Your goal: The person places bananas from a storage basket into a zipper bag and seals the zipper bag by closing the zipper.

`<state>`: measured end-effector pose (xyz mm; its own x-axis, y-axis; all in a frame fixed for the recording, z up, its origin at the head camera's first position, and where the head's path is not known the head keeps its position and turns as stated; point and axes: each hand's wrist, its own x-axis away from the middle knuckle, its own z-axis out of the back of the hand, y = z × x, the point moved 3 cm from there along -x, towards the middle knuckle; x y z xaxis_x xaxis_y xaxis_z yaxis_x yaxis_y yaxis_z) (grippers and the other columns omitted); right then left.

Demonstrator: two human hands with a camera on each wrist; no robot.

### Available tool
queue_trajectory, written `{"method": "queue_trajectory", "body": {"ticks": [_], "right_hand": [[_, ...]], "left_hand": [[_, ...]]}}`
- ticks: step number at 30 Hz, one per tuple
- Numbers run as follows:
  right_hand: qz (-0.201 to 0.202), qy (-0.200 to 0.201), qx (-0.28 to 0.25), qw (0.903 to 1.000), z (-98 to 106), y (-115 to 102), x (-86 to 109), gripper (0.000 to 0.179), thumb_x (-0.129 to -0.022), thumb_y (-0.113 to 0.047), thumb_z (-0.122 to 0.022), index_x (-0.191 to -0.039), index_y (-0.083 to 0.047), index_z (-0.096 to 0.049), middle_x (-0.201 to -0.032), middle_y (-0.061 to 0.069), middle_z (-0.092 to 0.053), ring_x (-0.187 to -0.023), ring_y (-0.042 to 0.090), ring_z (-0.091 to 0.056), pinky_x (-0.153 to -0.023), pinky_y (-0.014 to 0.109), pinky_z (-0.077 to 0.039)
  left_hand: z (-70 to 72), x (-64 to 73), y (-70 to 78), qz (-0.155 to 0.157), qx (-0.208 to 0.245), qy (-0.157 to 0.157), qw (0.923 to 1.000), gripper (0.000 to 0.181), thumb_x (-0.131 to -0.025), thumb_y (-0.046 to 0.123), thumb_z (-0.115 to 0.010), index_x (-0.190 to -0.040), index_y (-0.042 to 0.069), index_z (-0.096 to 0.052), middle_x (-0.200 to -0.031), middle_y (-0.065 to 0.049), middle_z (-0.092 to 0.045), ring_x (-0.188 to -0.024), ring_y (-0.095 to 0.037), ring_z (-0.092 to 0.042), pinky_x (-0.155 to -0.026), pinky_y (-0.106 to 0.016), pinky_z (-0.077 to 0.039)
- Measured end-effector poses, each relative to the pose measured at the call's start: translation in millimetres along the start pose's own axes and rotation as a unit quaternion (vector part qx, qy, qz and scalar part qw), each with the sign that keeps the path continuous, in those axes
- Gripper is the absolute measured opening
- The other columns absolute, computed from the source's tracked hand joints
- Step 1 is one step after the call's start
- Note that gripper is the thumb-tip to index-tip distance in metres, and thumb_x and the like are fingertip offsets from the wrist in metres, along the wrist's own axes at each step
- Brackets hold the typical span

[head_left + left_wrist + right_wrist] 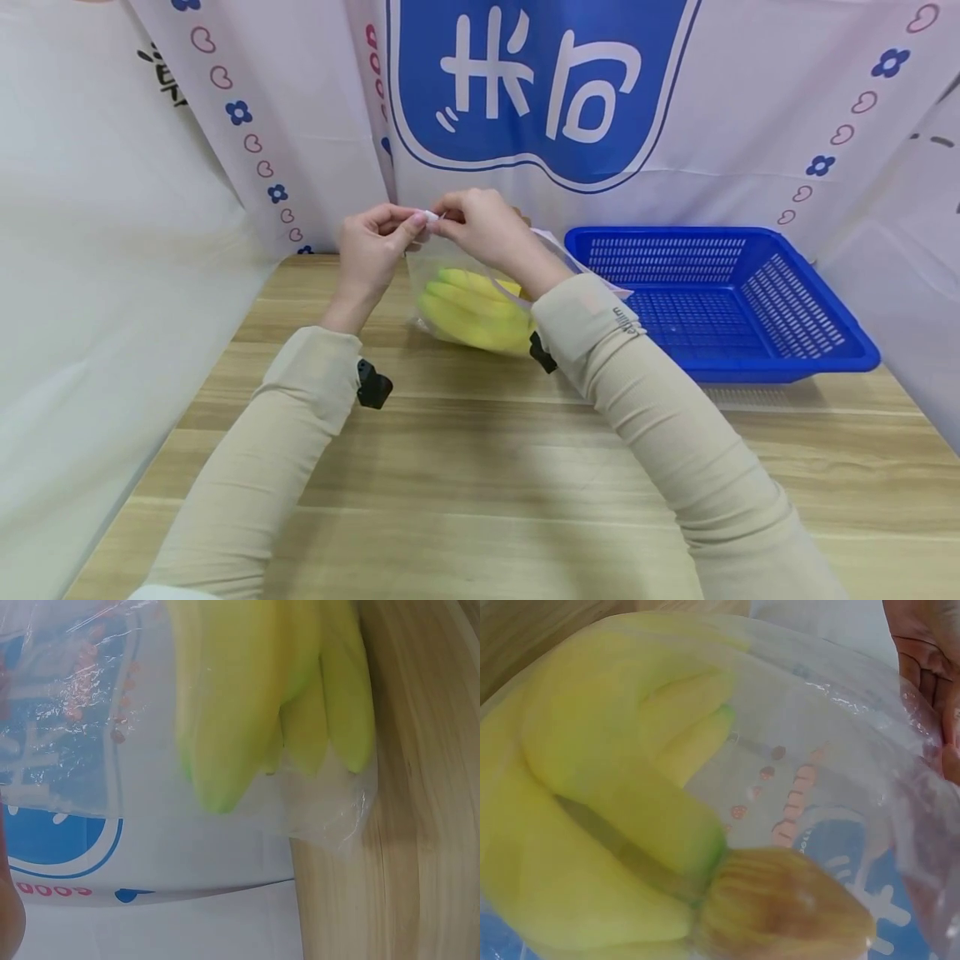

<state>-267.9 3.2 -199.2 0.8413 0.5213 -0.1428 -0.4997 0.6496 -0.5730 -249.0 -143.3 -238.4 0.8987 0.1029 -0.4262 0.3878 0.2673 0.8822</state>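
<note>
A clear plastic bag (442, 275) holds a bunch of yellow bananas (472, 312) and stands on the wooden table (480, 467). My left hand (375, 246) and right hand (487, 229) both pinch the bag's top edge, close together above the fruit. In the left wrist view the bananas (262, 697) hang inside the bag's film (330, 825). The right wrist view looks down on the bananas (607, 795) and their brown stem (780, 907) through the bag (855, 735).
A blue plastic basket (825, 358) sits on the table to the right of the bag. White printed curtains (112, 250) enclose the table on the left, back and right. Bare wood lies in front of my arms.
</note>
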Motion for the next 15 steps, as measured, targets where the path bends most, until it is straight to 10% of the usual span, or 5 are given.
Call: {"method": "queue_trajectory", "body": {"ticks": [15], "right_hand": [[-0.052,0.000,0.020,0.9984,4.3,-4.7,2.8,0.029,-0.096,-0.031,-0.056,-0.114,-0.014,-0.070,-0.102,0.003,-0.071,-0.084,0.014,-0.057,-0.069,0.023,-0.047]], "left_hand": [[-4.9,3.6,4.0,-0.015,0.001,0.036,0.9992,0.026,-0.090,0.015,-0.065,-0.093,-0.010,-0.067,-0.070,0.022,-0.064,-0.066,0.004,-0.065,-0.066,-0.013,-0.056]]}}
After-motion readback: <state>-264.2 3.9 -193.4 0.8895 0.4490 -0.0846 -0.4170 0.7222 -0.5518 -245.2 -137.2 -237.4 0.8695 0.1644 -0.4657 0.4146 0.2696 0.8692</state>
